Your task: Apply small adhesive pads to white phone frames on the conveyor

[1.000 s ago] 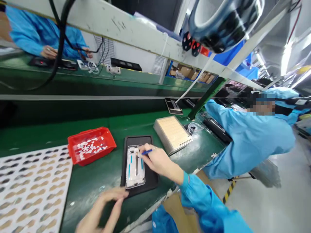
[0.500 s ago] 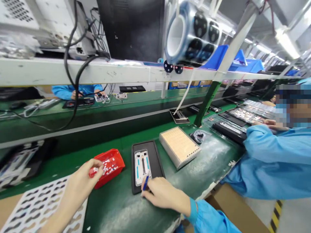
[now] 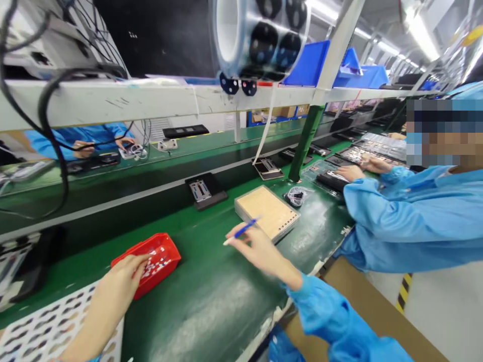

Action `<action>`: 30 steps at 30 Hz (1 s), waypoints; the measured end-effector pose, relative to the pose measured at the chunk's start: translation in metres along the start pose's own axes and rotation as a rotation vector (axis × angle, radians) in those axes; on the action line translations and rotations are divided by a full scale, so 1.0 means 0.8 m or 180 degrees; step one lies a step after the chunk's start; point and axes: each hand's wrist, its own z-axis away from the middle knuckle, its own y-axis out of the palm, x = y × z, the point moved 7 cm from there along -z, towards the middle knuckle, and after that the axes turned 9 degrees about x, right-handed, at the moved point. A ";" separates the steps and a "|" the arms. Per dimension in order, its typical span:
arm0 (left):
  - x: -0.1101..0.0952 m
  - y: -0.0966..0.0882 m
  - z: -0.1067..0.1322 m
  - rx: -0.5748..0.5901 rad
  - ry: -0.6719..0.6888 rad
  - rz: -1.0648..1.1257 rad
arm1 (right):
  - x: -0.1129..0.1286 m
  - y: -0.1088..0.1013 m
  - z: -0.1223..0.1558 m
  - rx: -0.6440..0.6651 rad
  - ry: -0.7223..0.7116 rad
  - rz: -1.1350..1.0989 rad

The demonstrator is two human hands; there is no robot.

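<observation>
My right hand grips a slim blue pen-like tool with a pale tip, above the green table beside the tan block. At the near wall of a red bin, my left hand has its fingers closed. Whatever they hold, if anything, is hidden. Small white pieces lie scattered in the bin. Farther back, a black tray carries a silver phone frame with blue strips, out of reach of both hands.
Under my left forearm lies a white sheet with cut-outs. The tan block and a bagged dark item sit right of centre. A roll of film hangs overhead. A co-worker in blue works at the right.
The black tray with the phone frame has gone from in front of me to the back strip. My right hand has lifted up and right, keeping the tool. My left hand stays at the bin.
</observation>
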 end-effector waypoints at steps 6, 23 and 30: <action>-0.030 -0.033 0.005 -0.0314 0.0273 -0.0311 | -0.059 -0.160 0.080 -0.0777 0.0589 0.0683; -0.243 -0.043 0.072 0.0332 -0.0259 0.3019 | -0.001 -0.111 0.115 -0.1155 0.0618 -0.0759; -0.298 0.017 0.073 0.0951 -0.1212 0.4856 | 0.039 -0.045 0.120 -0.0891 0.0607 -0.1706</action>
